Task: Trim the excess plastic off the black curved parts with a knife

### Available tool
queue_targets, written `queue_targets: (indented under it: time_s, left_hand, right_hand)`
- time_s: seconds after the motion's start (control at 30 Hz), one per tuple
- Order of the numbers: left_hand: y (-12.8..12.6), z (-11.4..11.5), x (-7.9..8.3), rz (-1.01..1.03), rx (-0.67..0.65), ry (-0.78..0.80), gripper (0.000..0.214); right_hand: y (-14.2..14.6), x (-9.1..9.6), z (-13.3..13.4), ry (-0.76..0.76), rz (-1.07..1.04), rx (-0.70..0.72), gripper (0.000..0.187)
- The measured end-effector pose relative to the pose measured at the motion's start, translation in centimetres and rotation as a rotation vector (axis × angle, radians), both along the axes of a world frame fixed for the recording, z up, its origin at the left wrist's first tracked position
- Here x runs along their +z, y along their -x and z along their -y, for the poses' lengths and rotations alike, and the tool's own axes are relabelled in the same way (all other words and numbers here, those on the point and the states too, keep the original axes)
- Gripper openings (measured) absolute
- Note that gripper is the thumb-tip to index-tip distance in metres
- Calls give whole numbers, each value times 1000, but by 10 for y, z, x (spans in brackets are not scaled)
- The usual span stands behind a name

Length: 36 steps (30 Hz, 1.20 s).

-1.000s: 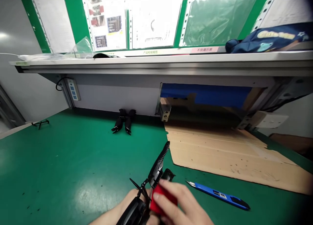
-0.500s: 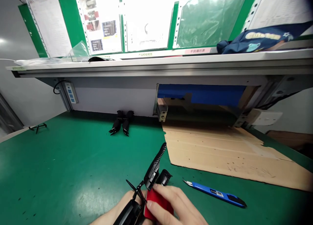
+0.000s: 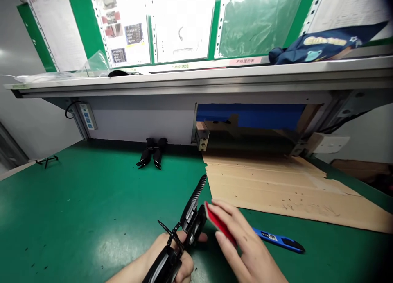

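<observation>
My left hand (image 3: 159, 250) is closed around black plastic parts (image 3: 164, 264) joined by a thin branching runner. One long ribbed piece (image 3: 194, 203) points up and away from me. Between thumb and fingers, my right hand (image 3: 245, 242) grips a thin red pad (image 3: 220, 223) with a pale edge. The pad stands just right of the black parts; whether its edge touches them I cannot tell. A blue craft knife (image 3: 278, 240) lies on the green mat beyond my right hand, its tip hidden behind the fingers.
A flat cardboard sheet (image 3: 260, 184) covers the mat at the right. More joined black parts (image 3: 152, 153) lie near the back panel, with a small black piece (image 3: 46, 161) at far left. Overhead runs a shelf (image 3: 172, 84) holding a dark blue bag (image 3: 322, 45).
My right hand has drawn the red pad right and upward, off its place against the black parts, and tilted it. The hand now covers the knife's tip. My left hand keeps its hold.
</observation>
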State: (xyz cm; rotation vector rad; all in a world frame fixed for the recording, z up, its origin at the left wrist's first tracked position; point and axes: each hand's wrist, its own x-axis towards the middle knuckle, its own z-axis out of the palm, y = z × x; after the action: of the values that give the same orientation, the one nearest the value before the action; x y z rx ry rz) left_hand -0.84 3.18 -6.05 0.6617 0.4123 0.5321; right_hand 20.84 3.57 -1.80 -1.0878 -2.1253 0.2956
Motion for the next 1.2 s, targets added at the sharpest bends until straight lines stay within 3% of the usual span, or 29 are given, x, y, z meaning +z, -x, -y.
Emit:
queue_targets:
  time_s: [0.13, 0.3, 0.43, 0.6, 0.73, 0.8, 0.9, 1.0, 1.1, 1.2]
  left_hand:
    - [-3, -2, -6, -66, -71, 9, 74]
    - [-8, 0, -5, -97, 115, -27, 46]
    - [-11, 2, -2, -163, 162, -49, 57]
    - [-4, 3, 13, -114, 335, -176, 57]
    - [14, 2, 44, -171, 419, -385, 63]
    - [21, 6, 61, -371, 399, -442, 56]
    - [24, 17, 76, -759, 249, -591, 41]
    - [19, 26, 71, -1128, 169, -892, 25]
    - [12, 28, 58, -1163, 117, -976, 20]
    - [7, 25, 48, -1070, 119, -930, 24]
  right_hand:
    - [6, 16, 13, 84, -103, 144, 34]
    - [2, 33, 11, 130, -218, 197, 40]
    - [4, 36, 12, 113, -239, 150, 36]
    - [-2, 44, 12, 203, 1, 329, 29]
    - [-16, 37, -3, 145, 275, 212, 15]
    - [-23, 32, -10, 52, 179, 105, 18]
    - [-30, 31, -12, -111, 2, 15, 20]
    - [-20, 35, -4, -200, 149, 175, 22]
    - [2, 27, 6, -207, 435, 306, 18]
    - [17, 7, 12, -242, 601, 214, 17]
